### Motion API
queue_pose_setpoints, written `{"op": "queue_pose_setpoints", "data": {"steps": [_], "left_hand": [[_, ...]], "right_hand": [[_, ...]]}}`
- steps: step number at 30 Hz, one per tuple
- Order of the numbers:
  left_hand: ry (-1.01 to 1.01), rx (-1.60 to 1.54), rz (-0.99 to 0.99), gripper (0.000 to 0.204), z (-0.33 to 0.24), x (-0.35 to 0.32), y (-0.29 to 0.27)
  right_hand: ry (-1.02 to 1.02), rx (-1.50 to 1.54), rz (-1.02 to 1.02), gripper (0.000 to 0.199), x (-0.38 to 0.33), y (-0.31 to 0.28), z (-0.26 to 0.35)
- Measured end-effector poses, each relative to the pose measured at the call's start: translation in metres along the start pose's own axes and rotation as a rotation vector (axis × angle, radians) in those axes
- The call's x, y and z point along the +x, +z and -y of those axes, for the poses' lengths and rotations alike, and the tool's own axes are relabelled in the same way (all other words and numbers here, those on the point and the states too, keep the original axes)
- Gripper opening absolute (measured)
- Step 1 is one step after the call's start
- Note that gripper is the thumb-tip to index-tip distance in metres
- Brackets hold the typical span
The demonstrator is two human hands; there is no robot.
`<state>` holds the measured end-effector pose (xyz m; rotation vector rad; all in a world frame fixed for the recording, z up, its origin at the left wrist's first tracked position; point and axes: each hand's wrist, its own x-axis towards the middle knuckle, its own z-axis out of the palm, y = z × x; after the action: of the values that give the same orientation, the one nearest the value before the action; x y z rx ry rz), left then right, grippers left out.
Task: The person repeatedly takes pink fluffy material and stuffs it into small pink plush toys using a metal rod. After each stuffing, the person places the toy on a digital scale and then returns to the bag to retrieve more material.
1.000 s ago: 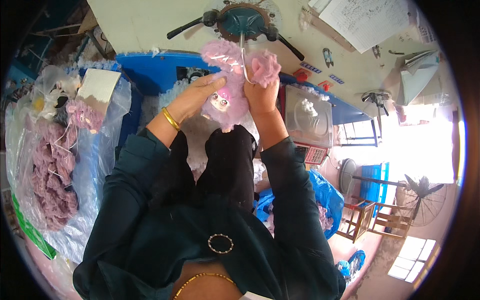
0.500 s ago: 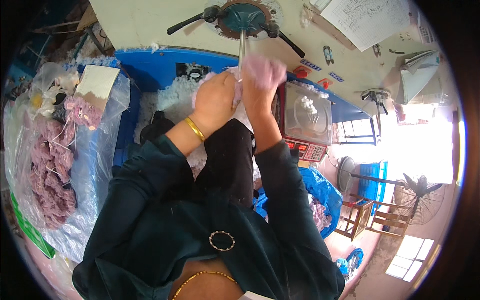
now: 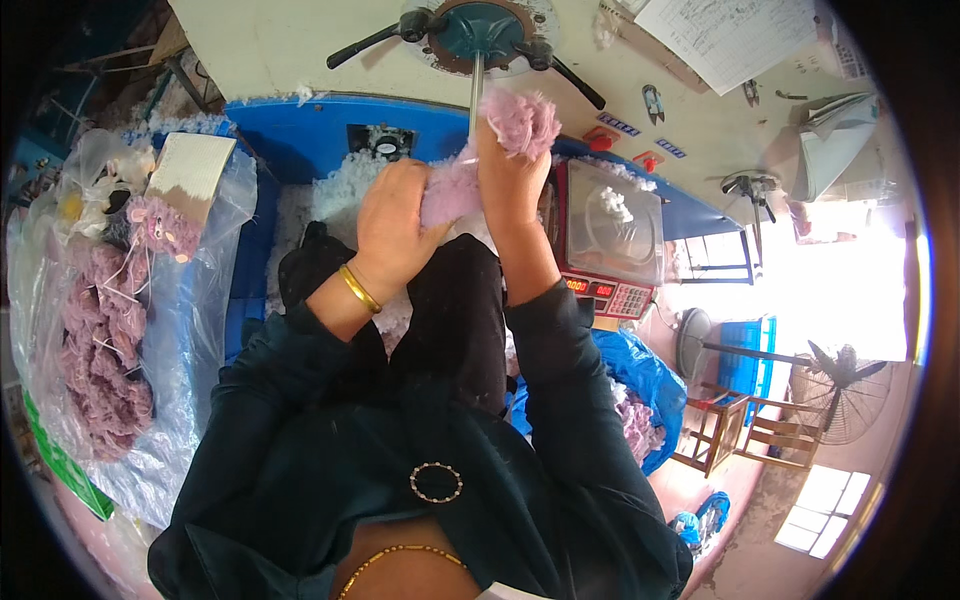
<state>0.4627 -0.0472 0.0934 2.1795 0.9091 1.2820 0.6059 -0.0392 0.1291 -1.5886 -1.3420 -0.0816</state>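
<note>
A fluffy pink plush piece is held between my hands, at the lower end of a thin metal tube that comes down from a round green fitting. My left hand, with a gold bangle at its wrist, is closed around the plush from the left. On the right, my right hand is closed by the tube; another shaggy pink part sticks out over its far side and hides the fingers. Whether the tube goes inside the plush, I cannot make out.
White fibre filling lies in the blue bin beneath my hands. A red digital scale stands to the right. Mauve plush skins lie on clear plastic at the left. Black handles flank the fitting; papers lie on the far table.
My left hand has shifted left and slightly down, baring more of the plush between the hands. The shaggy part above my right hand has moved slightly and is less blurred.
</note>
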Motion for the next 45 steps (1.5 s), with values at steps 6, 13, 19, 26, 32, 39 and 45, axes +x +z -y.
{"op": "queue_pose_setpoints", "data": {"steps": [6, 13, 19, 26, 32, 39, 45], "left_hand": [[-0.513, -0.915, 0.191, 0.036, 0.013, -0.002, -0.01], [-0.571, -0.985, 0.132, 0.047, 0.019, -0.024, 0.013], [-0.571, -0.989, 0.059, 0.047, 0.027, -0.043, 0.02], [-0.813, -1.274, 0.115, 0.04, -0.003, -0.031, 0.012], [-1.234, -1.536, 0.358, 0.037, 0.011, -0.019, 0.01], [-1.012, -1.629, 0.129, 0.039, -0.017, 0.019, 0.002], [-0.91, -0.877, 0.247, 0.033, -0.024, 0.018, -0.004]], "right_hand": [[0.466, 0.911, 0.433, 0.038, -0.009, -0.052, -0.007], [0.806, 1.328, 0.931, 0.049, -0.056, -0.047, -0.037], [0.853, 0.978, 1.031, 0.049, -0.04, -0.056, -0.014], [0.341, 0.448, 0.892, 0.035, -0.046, -0.038, -0.02], [-0.357, -0.191, 1.0, 0.028, -0.047, -0.064, 0.016], [-0.384, -0.228, 0.265, 0.027, 0.0, -0.025, 0.003], [-0.38, -0.135, 0.277, 0.022, 0.028, -0.003, -0.018]]}}
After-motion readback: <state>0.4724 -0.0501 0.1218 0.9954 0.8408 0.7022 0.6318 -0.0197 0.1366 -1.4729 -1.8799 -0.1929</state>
